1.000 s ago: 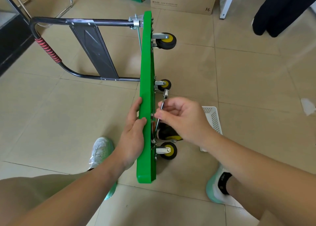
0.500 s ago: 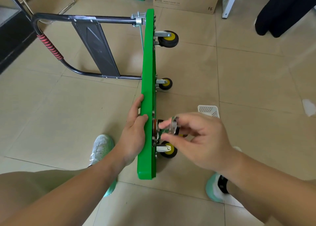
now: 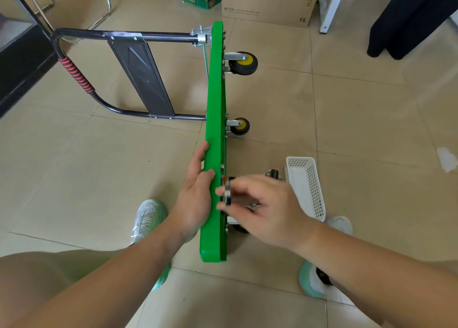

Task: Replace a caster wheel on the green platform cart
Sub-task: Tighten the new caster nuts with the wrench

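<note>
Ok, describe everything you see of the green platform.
The green platform looks plastic and stands on its long edge on the floor, wheel side right. Its black handle sticks out left. Two yellow-hubbed casters show clearly. The left hand presses flat on its top face; the right hand pinches a metal caster part by its underside.
</note>
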`<state>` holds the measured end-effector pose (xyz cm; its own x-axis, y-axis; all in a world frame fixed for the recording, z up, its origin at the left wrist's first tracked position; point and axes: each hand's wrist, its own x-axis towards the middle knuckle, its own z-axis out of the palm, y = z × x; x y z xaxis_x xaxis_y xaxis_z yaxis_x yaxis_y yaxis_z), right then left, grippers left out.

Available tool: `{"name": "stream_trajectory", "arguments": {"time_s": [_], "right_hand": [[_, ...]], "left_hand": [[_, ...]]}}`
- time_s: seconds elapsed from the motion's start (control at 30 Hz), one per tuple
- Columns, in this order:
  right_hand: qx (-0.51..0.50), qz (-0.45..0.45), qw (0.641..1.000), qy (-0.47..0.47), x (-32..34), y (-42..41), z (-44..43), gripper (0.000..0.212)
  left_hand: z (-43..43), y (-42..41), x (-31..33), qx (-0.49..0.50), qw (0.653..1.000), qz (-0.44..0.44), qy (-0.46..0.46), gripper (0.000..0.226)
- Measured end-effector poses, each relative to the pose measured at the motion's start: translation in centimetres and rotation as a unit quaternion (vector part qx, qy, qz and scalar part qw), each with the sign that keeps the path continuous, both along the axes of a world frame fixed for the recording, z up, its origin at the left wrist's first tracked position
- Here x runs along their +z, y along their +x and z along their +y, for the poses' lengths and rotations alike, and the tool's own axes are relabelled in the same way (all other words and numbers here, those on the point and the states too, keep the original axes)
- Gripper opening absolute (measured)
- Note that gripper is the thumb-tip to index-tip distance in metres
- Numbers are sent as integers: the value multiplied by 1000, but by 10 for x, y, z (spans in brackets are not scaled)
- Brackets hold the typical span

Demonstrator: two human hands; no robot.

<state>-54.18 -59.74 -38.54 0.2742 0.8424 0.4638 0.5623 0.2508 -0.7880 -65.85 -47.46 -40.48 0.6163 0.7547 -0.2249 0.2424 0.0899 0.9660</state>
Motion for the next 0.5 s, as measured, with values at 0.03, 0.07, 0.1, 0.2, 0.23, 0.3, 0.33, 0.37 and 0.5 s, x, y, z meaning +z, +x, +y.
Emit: {"name": "stream_trajectory", "arguments": {"time_s": [0.03, 0.07, 0.1, 0.2, 0.23, 0.3, 0.33, 0.37, 0.5], "right_hand": [[-16, 62, 997, -31, 3, 6, 8, 17], [-32, 135, 988, -64, 5, 13, 17, 14], [-42, 203, 973, -98, 7, 20, 26, 14], [-25, 287, 946, -147, 10, 34, 39, 21], [-21, 281, 950, -138, 13, 34, 40, 21], [-17, 274, 956, -100, 21, 31, 35, 18], [-15, 268, 960, -78, 26, 29, 31, 16], [-12, 258, 964, -59, 30, 27, 25, 14], [-8, 224, 974, -26, 32, 17, -3, 18]], "left_hand": [[0, 0, 0, 2, 1000, 6, 5, 57], [0, 1, 0, 4, 1000, 9, 0, 56], [0, 2, 1, 4, 1000, 10, -11, 55], [0, 3, 1, 4, 999, 14, -29, 59], [0, 3, 1, 3, 1000, 15, -26, 60], [0, 2, 1, 1, 1000, 14, -22, 60], [0, 2, 1, 0, 1000, 15, -21, 59], [0, 1, 1, -1, 1000, 17, -20, 59], [2, 1, 1, 3, 1000, 20, -20, 60]]}}
